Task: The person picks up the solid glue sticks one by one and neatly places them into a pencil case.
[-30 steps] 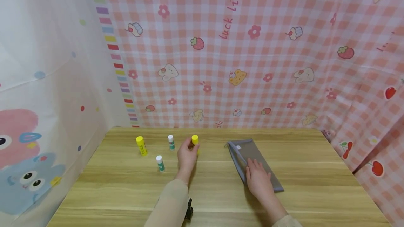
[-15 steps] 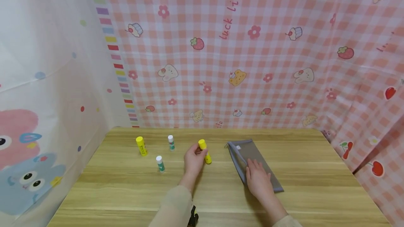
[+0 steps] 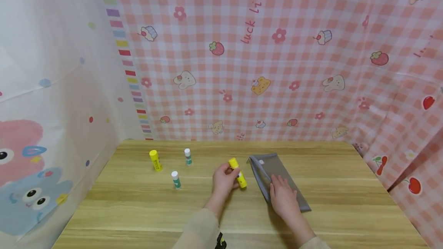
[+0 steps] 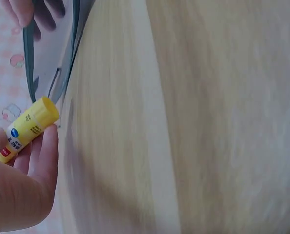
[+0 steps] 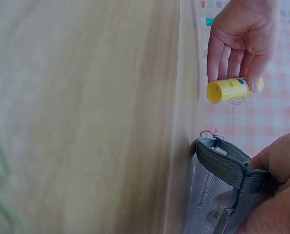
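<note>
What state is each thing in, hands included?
Grey pouch: mouth open
Held yellow glue stick: tilted, outside the pouch
Left hand: gripping that stick
Right hand: holding the pouch's rim
Other yellow stick: upright
Near white-capped stick: upright
Far white-capped stick: upright

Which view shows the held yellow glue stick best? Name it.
Left wrist: the yellow glue stick is largest, its printing clearest. The head view shows it small; the right wrist view faces one end.

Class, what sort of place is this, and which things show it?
Probably an indoor craft corner: a wood-grain table, a pink checked cloth hung behind it, and what look like glue sticks near a mesh pouch.
</note>
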A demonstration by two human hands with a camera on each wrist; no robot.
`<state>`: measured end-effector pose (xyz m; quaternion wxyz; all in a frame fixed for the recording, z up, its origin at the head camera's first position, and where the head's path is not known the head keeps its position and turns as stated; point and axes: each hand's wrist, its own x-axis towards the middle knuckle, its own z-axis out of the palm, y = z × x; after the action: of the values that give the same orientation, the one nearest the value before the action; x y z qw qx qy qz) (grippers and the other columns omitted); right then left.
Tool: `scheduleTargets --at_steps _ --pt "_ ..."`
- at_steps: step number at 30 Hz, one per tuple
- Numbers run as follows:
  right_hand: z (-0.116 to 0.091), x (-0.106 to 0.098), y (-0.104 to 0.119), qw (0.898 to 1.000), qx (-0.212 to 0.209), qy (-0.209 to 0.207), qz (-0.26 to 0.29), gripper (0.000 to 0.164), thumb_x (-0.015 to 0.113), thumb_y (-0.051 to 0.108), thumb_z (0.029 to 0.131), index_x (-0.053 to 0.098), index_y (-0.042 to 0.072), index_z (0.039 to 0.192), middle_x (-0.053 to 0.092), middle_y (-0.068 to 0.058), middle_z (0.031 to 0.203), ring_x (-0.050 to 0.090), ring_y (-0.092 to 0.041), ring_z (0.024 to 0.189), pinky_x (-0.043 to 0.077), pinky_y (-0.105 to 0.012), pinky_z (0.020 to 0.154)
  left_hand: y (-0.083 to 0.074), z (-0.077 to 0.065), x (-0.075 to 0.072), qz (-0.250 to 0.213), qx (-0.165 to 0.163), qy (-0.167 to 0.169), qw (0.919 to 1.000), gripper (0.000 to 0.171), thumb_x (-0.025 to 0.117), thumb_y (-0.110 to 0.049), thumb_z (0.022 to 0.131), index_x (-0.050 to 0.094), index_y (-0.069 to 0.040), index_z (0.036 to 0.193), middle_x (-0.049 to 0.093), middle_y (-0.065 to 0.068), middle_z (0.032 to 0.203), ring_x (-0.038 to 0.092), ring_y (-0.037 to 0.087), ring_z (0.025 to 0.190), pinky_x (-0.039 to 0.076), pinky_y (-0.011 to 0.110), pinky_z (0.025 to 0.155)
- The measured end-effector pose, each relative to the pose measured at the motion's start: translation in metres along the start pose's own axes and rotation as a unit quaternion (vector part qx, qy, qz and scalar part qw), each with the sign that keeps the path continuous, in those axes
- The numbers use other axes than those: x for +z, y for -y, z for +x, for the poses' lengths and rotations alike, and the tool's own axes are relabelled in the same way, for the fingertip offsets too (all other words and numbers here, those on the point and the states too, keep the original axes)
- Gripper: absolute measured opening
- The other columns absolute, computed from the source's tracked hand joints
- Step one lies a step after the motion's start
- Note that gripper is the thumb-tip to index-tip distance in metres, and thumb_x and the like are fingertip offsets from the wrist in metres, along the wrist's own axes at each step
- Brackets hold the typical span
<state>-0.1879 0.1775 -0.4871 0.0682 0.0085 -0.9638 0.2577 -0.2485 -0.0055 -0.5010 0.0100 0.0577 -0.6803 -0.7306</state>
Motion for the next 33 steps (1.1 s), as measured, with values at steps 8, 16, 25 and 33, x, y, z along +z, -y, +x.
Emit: scheduleTargets --at_steps 8,16,25,33 --pt "0.000 0.001 0.001 1.000 0.003 -0.003 0.004 0.038 0.045 0.010 0.102 0.053 -0.009 0.134 0.047 -0.035 0.138 0.038 -0.057 0.129 0.027 -0.082 0.095 -0.001 -0.010 0.014 -0.029 -0.018 0.029 0.9990 0.028 0.070 -0.005 0.091 0.063 0.010 0.114 0.068 0.015 0.093 0.069 0.027 0.072 0.061 0.045 0.063" --pt "0.001 0.002 0.000 1.000 0.005 -0.006 0.010 0.038 0.044 0.010 0.102 0.053 -0.009 0.134 0.046 -0.035 0.138 0.038 -0.057 0.129 0.027 -0.082 0.095 0.005 -0.015 0.029 -0.069 -0.047 0.026 0.9962 0.028 0.071 -0.005 0.090 0.062 0.011 0.111 0.069 0.016 0.095 0.068 0.024 0.071 0.061 0.045 0.062" --pt "0.001 0.002 0.001 1.000 0.006 -0.004 0.011 0.038 0.044 0.011 0.103 0.052 -0.010 0.134 0.046 -0.036 0.139 0.038 -0.058 0.129 0.027 -0.082 0.095 0.008 -0.022 0.044 -0.049 -0.070 0.037 0.9957 0.028 0.071 -0.007 0.090 0.062 0.010 0.110 0.071 0.011 0.089 0.069 0.023 0.066 0.061 0.038 0.056" --pt "0.000 0.001 0.003 1.000 0.014 0.001 0.017 0.039 0.042 0.011 0.104 0.051 -0.011 0.135 0.045 -0.035 0.140 0.037 -0.057 0.130 0.026 -0.082 0.096 0.008 -0.024 0.053 -0.030 -0.076 0.039 0.9959 0.026 0.073 -0.009 0.090 0.064 0.007 0.108 0.072 0.012 0.088 0.069 0.021 0.064 0.061 0.038 0.055"
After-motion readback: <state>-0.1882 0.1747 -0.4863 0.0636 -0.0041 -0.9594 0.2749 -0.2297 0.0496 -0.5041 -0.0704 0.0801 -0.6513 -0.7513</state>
